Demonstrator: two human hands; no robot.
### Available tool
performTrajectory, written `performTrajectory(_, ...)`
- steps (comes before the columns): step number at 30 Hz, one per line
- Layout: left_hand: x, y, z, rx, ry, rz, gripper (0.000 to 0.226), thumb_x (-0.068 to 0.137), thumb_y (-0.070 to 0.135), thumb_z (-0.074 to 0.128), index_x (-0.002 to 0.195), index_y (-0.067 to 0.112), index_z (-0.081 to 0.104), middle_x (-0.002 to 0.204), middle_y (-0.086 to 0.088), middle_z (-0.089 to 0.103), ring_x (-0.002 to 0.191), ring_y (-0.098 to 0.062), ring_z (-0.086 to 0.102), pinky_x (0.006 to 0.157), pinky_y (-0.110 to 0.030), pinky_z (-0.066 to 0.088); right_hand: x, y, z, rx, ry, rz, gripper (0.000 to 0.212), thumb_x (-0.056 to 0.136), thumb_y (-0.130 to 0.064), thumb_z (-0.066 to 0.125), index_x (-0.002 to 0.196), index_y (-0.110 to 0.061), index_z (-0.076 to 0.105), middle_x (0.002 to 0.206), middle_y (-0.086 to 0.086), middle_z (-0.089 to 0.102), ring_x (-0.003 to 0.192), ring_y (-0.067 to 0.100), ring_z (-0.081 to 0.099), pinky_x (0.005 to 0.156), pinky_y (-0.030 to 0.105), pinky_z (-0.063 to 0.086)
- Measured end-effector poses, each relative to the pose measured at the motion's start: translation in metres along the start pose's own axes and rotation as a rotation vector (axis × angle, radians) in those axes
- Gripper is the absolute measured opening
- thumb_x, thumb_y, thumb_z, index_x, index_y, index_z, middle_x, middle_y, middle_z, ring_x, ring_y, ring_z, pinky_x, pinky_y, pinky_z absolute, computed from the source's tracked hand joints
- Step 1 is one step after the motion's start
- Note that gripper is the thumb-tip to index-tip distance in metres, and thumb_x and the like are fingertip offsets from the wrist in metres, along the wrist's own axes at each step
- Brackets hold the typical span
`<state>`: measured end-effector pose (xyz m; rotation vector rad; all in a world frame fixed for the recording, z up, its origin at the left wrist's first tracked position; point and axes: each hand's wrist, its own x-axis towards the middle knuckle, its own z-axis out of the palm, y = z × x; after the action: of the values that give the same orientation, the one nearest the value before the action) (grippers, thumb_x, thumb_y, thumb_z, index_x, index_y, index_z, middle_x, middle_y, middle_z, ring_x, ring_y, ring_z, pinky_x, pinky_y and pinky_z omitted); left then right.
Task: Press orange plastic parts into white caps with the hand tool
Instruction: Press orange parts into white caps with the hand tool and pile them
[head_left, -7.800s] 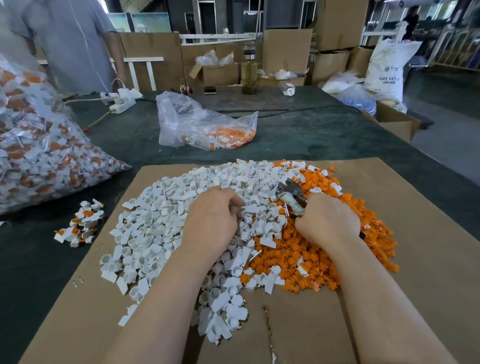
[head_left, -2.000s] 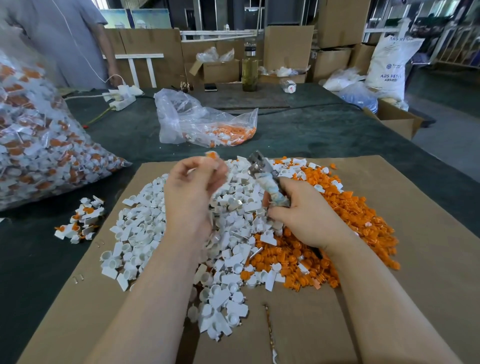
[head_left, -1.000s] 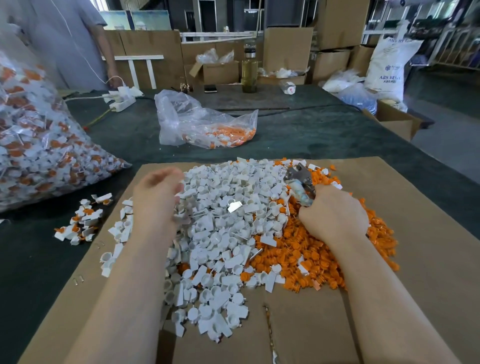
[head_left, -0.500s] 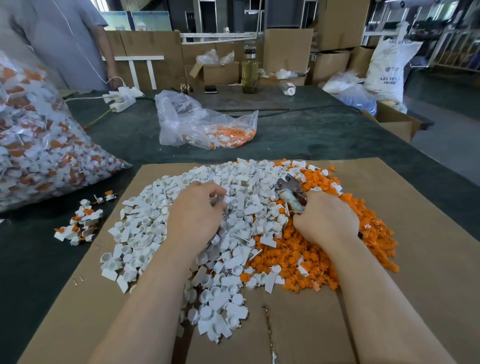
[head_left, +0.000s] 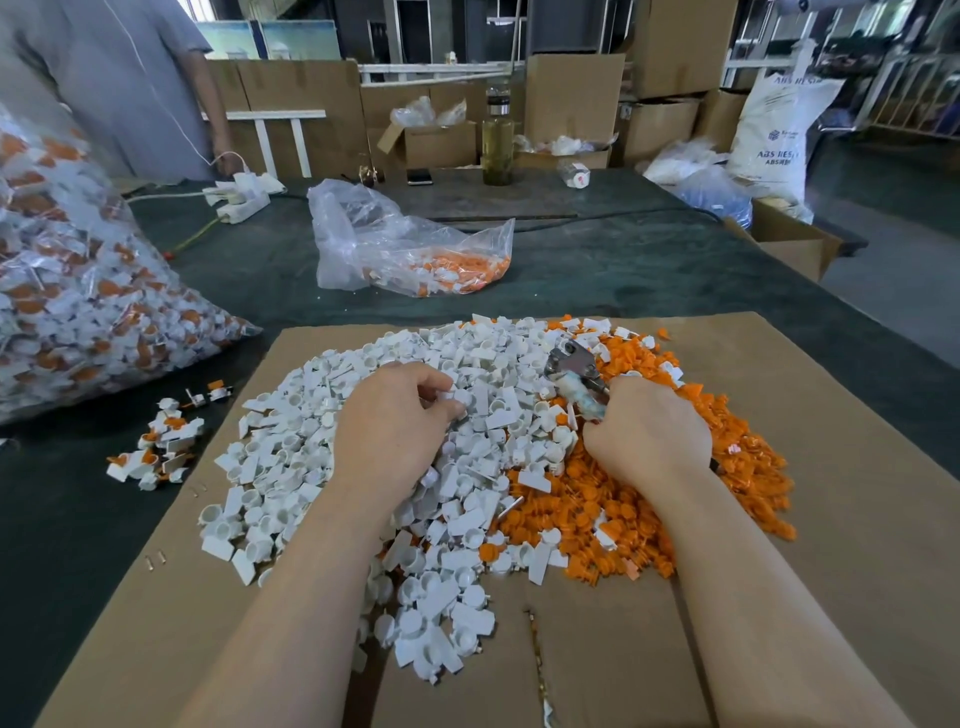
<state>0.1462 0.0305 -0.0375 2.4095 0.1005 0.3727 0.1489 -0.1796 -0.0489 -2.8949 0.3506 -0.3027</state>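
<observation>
White caps (head_left: 311, 457): small moulded plastic cups with flat tabs, heaped loose on the left and middle of a brown cardboard sheet (head_left: 857, 493). Orange parts (head_left: 737, 467): small ribbed plugs, heaped on the right, the two piles mixing where they meet.

Left hand (head_left: 395, 421) sits knuckles-up on the white heap, fingers (head_left: 426, 382) curled in, pinching a white cap at the tips.

Right hand (head_left: 649, 431) rests on the seam between the piles, fist wrapped round the hand tool (head_left: 574, 374). Its grey metal head sticks out past the thumb, pointing away, over the white/orange boundary; the handle looks pale and worn.

Cardboard lies on a dark green, felt-like desk (head_left: 623, 260). Left of the sheet: a small cluster of white-and-orange pieces (head_left: 161, 441). Far left: a big clear bag (head_left: 78, 291) full of the same. Behind the piles: a crumpled clear bag (head_left: 405, 249) with orange and white bits.

Back right: white sack (head_left: 779, 135), print reads "ABS RESIN" in part. Glass bottle (head_left: 497, 137) and cartons (head_left: 571, 98) at the far edge. A person in grey (head_left: 119, 78) stands back left.
</observation>
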Motion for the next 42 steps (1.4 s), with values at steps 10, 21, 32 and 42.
performTrajectory(10, -0.0003, 0.0009, 0.0020, -0.012, -0.019, 0.047, 0.026, 0.090, 0.012, 0.068, 0.110, 0.027, 0.073, 0.087, 0.017, 0.063, 0.071, 0.007, 0.055, 0.057, -0.004, 0.033, 0.0022, -0.0011, -0.0046, 0.193, 0.014, -0.073, 0.014, 0.088, -0.030, 0.058, 0.083, -0.020, 0.050, 0.074, -0.004, 0.051, 0.064, 0.014, 0.048, 0.047, 0.025, 0.033)
performTrajectory(21, -0.0037, 0.0079, -0.0007, -0.039, 0.023, 0.059, 0.021, 0.089, 0.014, 0.063, 0.082, 0.033, 0.058, 0.075, 0.019, 0.063, 0.065, 0.001, 0.060, 0.055, -0.016, 0.040, 0.0008, -0.0019, -0.0017, 0.152, 0.076, -0.098, 0.017, 0.088, -0.030, 0.059, 0.089, -0.023, 0.044, 0.073, -0.008, 0.043, 0.067, 0.017, 0.048, 0.045, 0.024, 0.029)
performTrajectory(32, -0.0069, 0.0095, -0.0037, 0.129, 0.069, 0.101, 0.021, 0.093, 0.015, 0.059, 0.107, 0.024, 0.073, 0.091, 0.002, 0.074, 0.078, -0.015, 0.066, 0.073, -0.032, 0.057, -0.0004, -0.0003, 0.0008, -0.008, -0.034, -0.022, 0.033, 0.086, -0.039, 0.062, 0.068, -0.027, 0.037, 0.070, -0.007, 0.050, 0.058, 0.009, 0.046, 0.043, 0.024, 0.029)
performTrajectory(42, -0.0052, 0.0092, -0.0012, -0.026, 0.025, 0.032, 0.010, 0.091, 0.023, 0.066, 0.095, 0.029, 0.073, 0.080, 0.019, 0.067, 0.066, 0.002, 0.061, 0.059, -0.014, 0.046, -0.0031, -0.0059, 0.0000, 0.025, 0.028, -0.042, 0.030, 0.085, -0.033, 0.062, 0.069, -0.025, 0.038, 0.068, -0.006, 0.050, 0.055, 0.011, 0.047, 0.043, 0.023, 0.029)
